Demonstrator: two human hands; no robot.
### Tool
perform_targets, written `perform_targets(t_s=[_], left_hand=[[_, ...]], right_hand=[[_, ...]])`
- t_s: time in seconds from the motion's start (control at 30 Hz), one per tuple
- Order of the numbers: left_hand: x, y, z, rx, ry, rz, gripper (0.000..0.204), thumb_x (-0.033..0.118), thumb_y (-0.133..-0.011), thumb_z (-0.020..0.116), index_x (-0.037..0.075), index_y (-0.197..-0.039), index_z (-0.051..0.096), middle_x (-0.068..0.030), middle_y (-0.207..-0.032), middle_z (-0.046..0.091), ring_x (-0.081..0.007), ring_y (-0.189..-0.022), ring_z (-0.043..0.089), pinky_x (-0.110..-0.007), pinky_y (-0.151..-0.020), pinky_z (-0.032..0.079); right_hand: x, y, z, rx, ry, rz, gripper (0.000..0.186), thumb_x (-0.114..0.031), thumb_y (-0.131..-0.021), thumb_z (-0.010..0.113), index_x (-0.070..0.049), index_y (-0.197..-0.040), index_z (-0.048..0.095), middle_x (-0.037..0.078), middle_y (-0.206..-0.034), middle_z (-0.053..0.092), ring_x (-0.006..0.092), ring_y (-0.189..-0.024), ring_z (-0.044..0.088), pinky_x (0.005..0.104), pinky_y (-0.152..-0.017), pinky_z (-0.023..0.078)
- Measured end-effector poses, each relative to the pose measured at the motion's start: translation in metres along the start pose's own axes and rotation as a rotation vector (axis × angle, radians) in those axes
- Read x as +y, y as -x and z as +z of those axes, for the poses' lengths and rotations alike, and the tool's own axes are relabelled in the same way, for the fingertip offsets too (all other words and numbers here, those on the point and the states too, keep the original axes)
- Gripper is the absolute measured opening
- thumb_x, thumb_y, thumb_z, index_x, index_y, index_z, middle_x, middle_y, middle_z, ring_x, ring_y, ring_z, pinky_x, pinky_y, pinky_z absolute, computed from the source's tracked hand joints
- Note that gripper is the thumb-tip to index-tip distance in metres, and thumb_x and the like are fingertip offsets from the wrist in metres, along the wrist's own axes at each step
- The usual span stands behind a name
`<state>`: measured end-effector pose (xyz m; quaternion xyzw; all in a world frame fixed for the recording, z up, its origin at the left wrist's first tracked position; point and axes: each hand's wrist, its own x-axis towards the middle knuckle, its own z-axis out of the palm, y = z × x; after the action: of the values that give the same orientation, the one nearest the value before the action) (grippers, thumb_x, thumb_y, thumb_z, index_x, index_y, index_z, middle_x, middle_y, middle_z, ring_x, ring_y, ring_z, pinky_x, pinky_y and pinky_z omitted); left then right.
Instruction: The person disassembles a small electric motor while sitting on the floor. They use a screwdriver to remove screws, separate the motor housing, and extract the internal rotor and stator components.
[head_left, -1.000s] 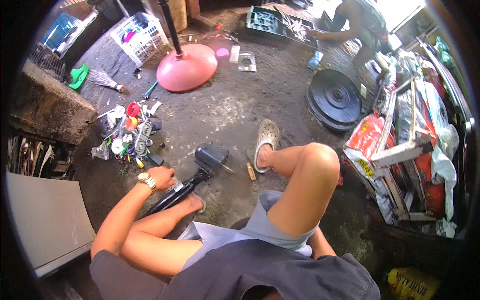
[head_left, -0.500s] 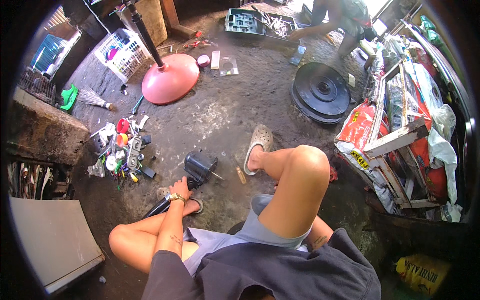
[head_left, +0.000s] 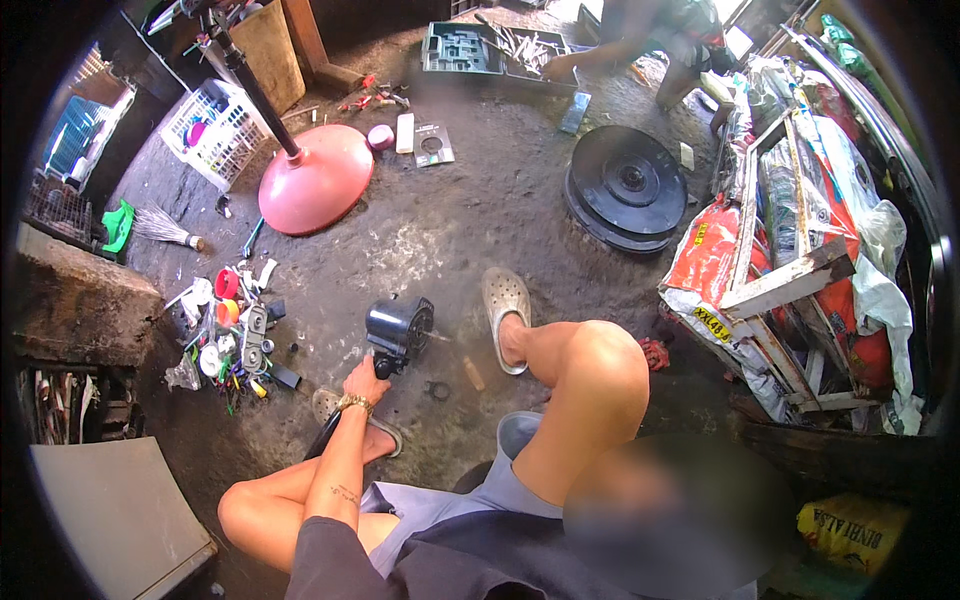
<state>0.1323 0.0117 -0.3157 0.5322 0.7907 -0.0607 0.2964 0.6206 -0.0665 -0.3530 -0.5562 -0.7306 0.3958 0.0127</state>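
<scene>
My left hand (head_left: 366,383), with a gold watch on its wrist, is wrapped around the neck just below a black fan motor (head_left: 396,327). A thin shaft points right from the motor. The black pole (head_left: 325,435) runs down-left from my hand, partly behind my forearm. A small dark ring (head_left: 436,390) lies on the floor by the motor, and a short amber-coloured stick-like piece (head_left: 474,373) lies near my right foot. My right hand does not show; a blurred patch covers the lower right.
Small parts (head_left: 235,335) lie piled at left. Beyond stand a pink round base (head_left: 318,180) with a pole and a white crate (head_left: 215,135). A black round base (head_left: 628,185) lies far right, near another person's arm (head_left: 590,58) at a toolbox (head_left: 460,50). Sacks and a wooden frame (head_left: 790,285) fill the right.
The fan motor has tilted upward in my left hand's grip, and the dark ring now shows on the floor below it. The whole view has shifted slightly.
</scene>
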Motion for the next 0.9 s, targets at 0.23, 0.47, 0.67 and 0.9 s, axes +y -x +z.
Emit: perform_targets(t_s=[0.23, 0.47, 0.67, 0.9], left_hand=[[0.021, -0.012, 0.004, -0.122, -0.1, -0.087, 0.066, 0.029, -0.079, 0.08, 0.006, -0.13, 0.045, -0.023, -0.117, 0.07, -0.0409, -0.112, 0.068, -0.051, -0.096, 0.054], [0.024, -0.017, -0.003, -0.167, -0.092, -0.123, 0.072, 0.03, -0.076, 0.084, 0.007, -0.132, 0.045, -0.022, -0.114, 0.072, -0.0411, -0.11, 0.069, -0.05, -0.095, 0.054], [0.024, -0.018, -0.004, -0.196, -0.116, -0.127, 0.075, 0.031, -0.077, 0.082, 0.007, -0.137, 0.044, -0.0219, -0.117, 0.072, -0.0404, -0.112, 0.068, -0.05, -0.095, 0.054], [0.023, -0.012, -0.004, -0.119, -0.057, -0.101, 0.061, 0.028, -0.078, 0.081, 0.006, -0.126, 0.051, -0.0249, -0.111, 0.073, -0.0427, -0.109, 0.069, -0.051, -0.095, 0.054]], right_hand=[[-0.1, -0.115, 0.027, 0.21, 0.342, -0.397, 0.025, -0.022, -0.094, 0.064, -0.008, -0.113, 0.071, 0.018, -0.114, 0.061, 0.0321, -0.083, 0.067, 0.0485, -0.07, 0.057], [-0.133, -0.19, 0.032, -0.197, 0.32, -0.102, 0.022, -0.023, -0.092, 0.065, -0.011, -0.11, 0.069, 0.023, -0.112, 0.058, 0.0436, -0.095, 0.069, 0.0557, -0.079, 0.057], [-0.113, -0.186, 0.056, -0.225, -0.132, 0.165, 0.027, -0.018, -0.087, 0.063, -0.013, -0.113, 0.069, 0.023, -0.113, 0.058, 0.0471, -0.102, 0.066, 0.0588, -0.085, 0.053], [-0.068, -0.086, -0.001, -0.267, -0.159, -0.002, 0.031, -0.022, -0.089, 0.064, -0.011, -0.117, 0.069, 0.02, -0.109, 0.065, 0.041, -0.1, 0.068, 0.0529, -0.083, 0.054]])
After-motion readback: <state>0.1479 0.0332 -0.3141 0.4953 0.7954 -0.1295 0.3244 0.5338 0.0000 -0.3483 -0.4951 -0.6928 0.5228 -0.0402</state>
